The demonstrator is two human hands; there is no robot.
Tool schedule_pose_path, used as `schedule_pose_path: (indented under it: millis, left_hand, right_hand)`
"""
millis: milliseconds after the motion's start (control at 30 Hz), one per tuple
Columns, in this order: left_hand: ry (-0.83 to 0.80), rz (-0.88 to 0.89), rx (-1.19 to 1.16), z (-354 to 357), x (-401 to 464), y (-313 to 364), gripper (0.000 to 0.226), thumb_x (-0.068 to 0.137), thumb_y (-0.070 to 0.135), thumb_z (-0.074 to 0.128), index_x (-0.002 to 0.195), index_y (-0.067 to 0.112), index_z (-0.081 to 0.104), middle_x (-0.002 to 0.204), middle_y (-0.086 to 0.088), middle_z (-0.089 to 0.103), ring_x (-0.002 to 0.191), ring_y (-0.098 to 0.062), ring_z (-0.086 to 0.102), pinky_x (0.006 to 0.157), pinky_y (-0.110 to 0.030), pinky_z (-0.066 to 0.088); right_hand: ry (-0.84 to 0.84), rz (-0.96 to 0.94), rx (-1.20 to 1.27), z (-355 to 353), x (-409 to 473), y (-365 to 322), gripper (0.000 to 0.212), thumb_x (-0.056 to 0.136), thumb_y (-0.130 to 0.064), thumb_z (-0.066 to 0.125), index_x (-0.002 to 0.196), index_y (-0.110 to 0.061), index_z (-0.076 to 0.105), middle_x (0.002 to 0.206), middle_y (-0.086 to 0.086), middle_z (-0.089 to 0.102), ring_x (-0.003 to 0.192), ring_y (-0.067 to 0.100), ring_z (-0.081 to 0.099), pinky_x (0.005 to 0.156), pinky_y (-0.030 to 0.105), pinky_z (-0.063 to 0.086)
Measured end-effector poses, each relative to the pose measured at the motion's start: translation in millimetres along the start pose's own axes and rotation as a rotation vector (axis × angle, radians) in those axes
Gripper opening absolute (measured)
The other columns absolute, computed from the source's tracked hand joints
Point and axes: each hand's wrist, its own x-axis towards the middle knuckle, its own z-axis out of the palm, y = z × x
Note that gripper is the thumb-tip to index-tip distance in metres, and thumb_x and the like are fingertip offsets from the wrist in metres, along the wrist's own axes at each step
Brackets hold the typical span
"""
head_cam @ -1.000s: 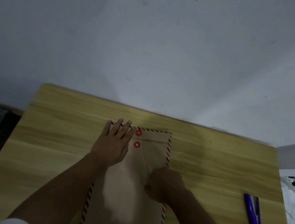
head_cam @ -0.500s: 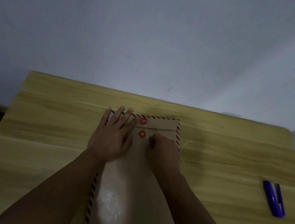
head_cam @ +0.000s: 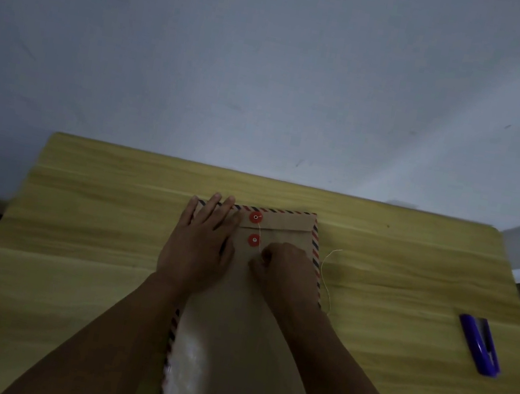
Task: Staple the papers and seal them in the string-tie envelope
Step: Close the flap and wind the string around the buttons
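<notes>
A brown envelope point(head_cam: 263, 335) with a red-and-dark striped border lies flat on the wooden surface point(head_cam: 90, 237), its long axis running from 6 o'clock up to 12 o'clock. Its flap is folded down at the 12 o'clock end. Two red discs sit one above the other near that end: the upper disc point(head_cam: 255, 217) on the flap, the lower disc point(head_cam: 254, 240) just below the flap's edge on the body of the envelope.

The left hand point(head_cam: 196, 248) lies flat on the envelope's upper left corner, at 9 o'clock from the discs, fingers straight and close together, their tips reaching the striped top edge. Its grip is loose and spread, pressing down and holding nothing.

The right hand point(head_cam: 287, 273) rests on the envelope at about 4 o'clock from the lower disc, just beside it. Its fingers are curled inward, and its grip appears pinched on a thin pale string point(head_cam: 259, 236) that runs down from the upper disc past the right side of the lower disc to the fingertips. The string's loose tail shows again at 3 o'clock from the right hand, curving over the bare wood just outside the envelope's right edge.

A purple stapler point(head_cam: 479, 345) lies on the surface well apart from the envelope, out at 3 o'clock near the right edge. The papers cannot be seen.
</notes>
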Motion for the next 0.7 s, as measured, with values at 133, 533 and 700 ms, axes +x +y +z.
schedule_pose_path:
  millis: [133, 533, 700]
  left_hand:
    - [0.019, 0.003, -0.016, 0.2, -0.7, -0.2, 0.057, 0.100, 0.039, 0.035, 0.155, 0.023, 0.040, 0.167, -0.002, 0.029, 0.157, -0.023, 0.018, 0.127, -0.053, 0.014]
    - [0.037, 0.006, -0.058, -1.7, -1.5, -0.9, 0.056, 0.098, 0.035, 0.041, 0.152, 0.021, 0.046, 0.165, -0.003, 0.034, 0.156, -0.024, 0.021, 0.125, -0.054, 0.017]
    - [0.031, 0.008, -0.051, -2.0, -0.6, -1.1, 0.056, 0.097, 0.035, 0.040, 0.151, 0.021, 0.046, 0.165, -0.003, 0.034, 0.156, -0.024, 0.021, 0.125, -0.054, 0.017]
  right_hand:
    - [-0.009, 0.018, -0.013, -3.9, 12.8, -3.2, 0.016, 0.097, -0.026, 0.059, 0.094, -0.017, 0.072, 0.089, -0.001, 0.071, 0.075, 0.013, 0.063, 0.070, 0.027, 0.050]
    - [0.160, 0.159, 0.722, -33.9, 32.9, 0.2, 0.018, 0.080, -0.012, 0.073, 0.071, -0.002, 0.061, 0.066, 0.016, 0.063, 0.057, 0.020, 0.061, 0.052, 0.037, 0.058]
    - [0.200, 0.136, 0.716, -34.9, 37.1, 8.9, 0.007, 0.081, -0.009, 0.070, 0.074, -0.009, 0.069, 0.063, 0.000, 0.061, 0.056, 0.010, 0.052, 0.057, 0.029, 0.044]
